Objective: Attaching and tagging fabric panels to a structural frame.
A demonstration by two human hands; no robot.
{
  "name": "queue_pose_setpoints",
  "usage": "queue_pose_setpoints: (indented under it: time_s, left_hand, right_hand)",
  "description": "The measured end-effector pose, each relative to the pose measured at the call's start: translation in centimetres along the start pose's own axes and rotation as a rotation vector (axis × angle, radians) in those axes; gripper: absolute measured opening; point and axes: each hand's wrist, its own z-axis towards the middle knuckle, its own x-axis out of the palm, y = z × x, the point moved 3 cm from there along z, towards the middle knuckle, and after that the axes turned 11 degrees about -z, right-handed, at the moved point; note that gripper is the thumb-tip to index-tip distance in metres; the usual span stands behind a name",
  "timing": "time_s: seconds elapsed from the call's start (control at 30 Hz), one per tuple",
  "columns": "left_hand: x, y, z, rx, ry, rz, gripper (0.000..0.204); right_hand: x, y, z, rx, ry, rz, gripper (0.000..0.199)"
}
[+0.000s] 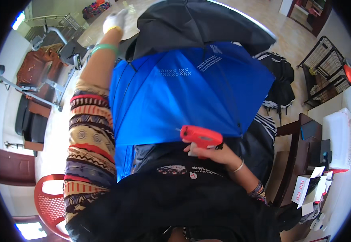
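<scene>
My right hand [211, 152] is closed around the grip of a red tagging gun [201, 136], whose thin needle points left. The gun is in front of my body, over the near edge of a blue umbrella canopy [175, 101]. White printed marks and dark ribs show on the blue cloth. Black cloth [183, 28] with a pale edge stands behind it. My left arm reaches far forward along the canopy's left side. The left hand [116, 23], in a white glove, is up beside the black cloth; its fingers are smeared and partly hidden.
On the right stand a dark wooden table [286, 161], an open white box [310, 189] and a black wire rack [324, 72]. Black bags [278, 76] lie beyond the canopy. A red plastic chair [48, 201] and exercise equipment [54, 76] are on the left.
</scene>
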Motion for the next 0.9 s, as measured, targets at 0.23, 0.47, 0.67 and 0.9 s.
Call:
queue_pose_setpoints:
  time_s: [0.23, 0.47, 0.67, 0.9]
  left_hand:
    - [-6.8, 11.6, -9.1, -0.204, 0.830, 0.612, 0.034]
    - [1.8, 4.3, -17.8, -0.959, 0.652, -1.150, 0.031]
    - [5.0, 5.7, -20.0, -0.990, 0.915, -1.300, 0.026]
    - [5.3, 7.4, -20.5, -0.871, 1.009, -1.219, 0.021]
  right_hand:
    - [-2.0, 1.3, -0.2, -0.022, -0.071, 0.031, 0.051]
    - [-2.9, 0.2, -2.7, 0.066, -0.143, 0.005, 0.052]
    - [-4.9, 2.1, -5.4, 0.182, -0.161, -0.087, 0.053]
    - [-4.5, 3.6, -6.0, 0.301, -0.167, -0.145, 0.049]
